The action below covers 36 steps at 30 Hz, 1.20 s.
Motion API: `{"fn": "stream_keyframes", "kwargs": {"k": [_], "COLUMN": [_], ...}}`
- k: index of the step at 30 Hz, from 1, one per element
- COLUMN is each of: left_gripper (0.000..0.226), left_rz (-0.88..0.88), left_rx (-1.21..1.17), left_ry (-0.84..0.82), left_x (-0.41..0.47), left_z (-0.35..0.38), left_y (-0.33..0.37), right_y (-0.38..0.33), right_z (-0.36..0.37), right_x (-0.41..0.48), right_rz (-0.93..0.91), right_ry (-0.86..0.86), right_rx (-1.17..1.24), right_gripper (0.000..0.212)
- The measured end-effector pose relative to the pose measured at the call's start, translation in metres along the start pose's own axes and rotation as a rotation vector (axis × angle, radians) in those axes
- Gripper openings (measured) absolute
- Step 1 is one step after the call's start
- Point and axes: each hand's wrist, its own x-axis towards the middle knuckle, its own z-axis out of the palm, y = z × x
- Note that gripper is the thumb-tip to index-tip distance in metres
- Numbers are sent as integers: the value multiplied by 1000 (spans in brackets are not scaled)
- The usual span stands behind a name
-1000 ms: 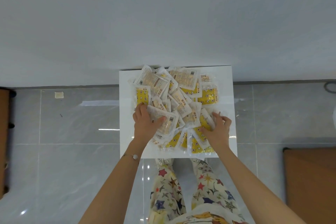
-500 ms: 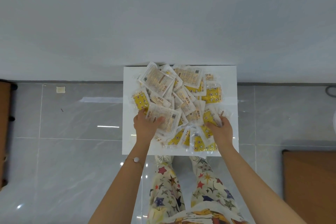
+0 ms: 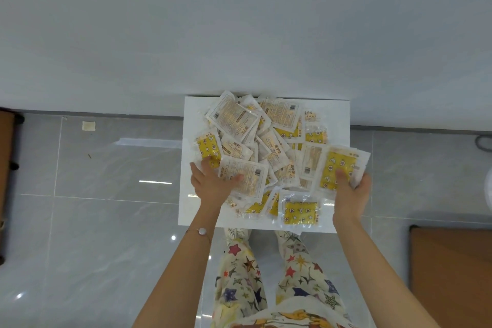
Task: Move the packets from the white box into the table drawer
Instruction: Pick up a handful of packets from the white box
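Evidently, the right hand (image 3: 352,194) gripped a yellow packet (image 3: 338,168) at its near edge, thumb on the printed face and fingers underneath, so that the packet sat tilted and raised above the heap at its right side. This grip suited thin, slippery film: a pinch at the edge gives control without crushing the contents. The left hand (image 3: 210,186) pinched a label-side packet (image 3: 247,178) in the same manner, thumb on top. Its fingers reached forward onto a second yellow packet (image 3: 207,149); whether they pressed it could not be determined. Using both hands at once was judged to be a means of taking two packets per trip.

The other packets (image 3: 266,152) lay in a loose, overlapping heap on a white surface (image 3: 336,120), with a few overhanging its far edge. Whether that surface was the white box or the table top could not be determined, and no drawer was visible. The transfer was therefore judged to be at an early stage, with nearly all stock not yet moved. The heap looked unstable, and a sideways pull risked dragging neighbouring packets off the near edge onto the tiled floor (image 3: 93,168).
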Motion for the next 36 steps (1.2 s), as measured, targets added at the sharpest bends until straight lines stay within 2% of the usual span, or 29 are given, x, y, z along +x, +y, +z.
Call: {"fn": "stream_keyframes", "kwargs": {"k": [3,8,11,13,19,23,25,28,33,35,36], "left_gripper": [117,112,117,126,143,143,134,106,45,29,28], "left_rz": [53,20,-66,-63,313,400,396,304,192,184,165], "left_rx": [-19,-80,9,111,480,550,566,483,-49,-161,-231], "left_ry": [19,65,69,66,-41,-118,-64,-2,-155,-147,-154], "left_x": [10,16,19,27,67,84,82,77,66,47,36], "left_z": [-5,-8,-10,-16,-47,-57,-56,-59,-74,-84,-88], "left_y": [-5,-5,-2,-3,3,10,12,9,-17,-24,-26], "right_y": [-6,-14,-20,-25,-24,-18,-16,-15,-24,-33,-39], "right_z": [3,12,13,12,24,37,43,50,56,56,55], "right_x": [-4,-13,-17,-17,-13,-18,-22,-29,-43,-51,-57], "right_rz": [-22,-87,-117,-116,38,65,74,76,66,38,24], "right_ry": [-12,-11,17,-31,-365,-461,-473,-466,-484,-512,-530], "right_rx": [20,49,98,110,28,-33,-45,-63,-96,-123,-132], "right_gripper": [19,20,20,16,20,28,32,30,26,26,27]}}
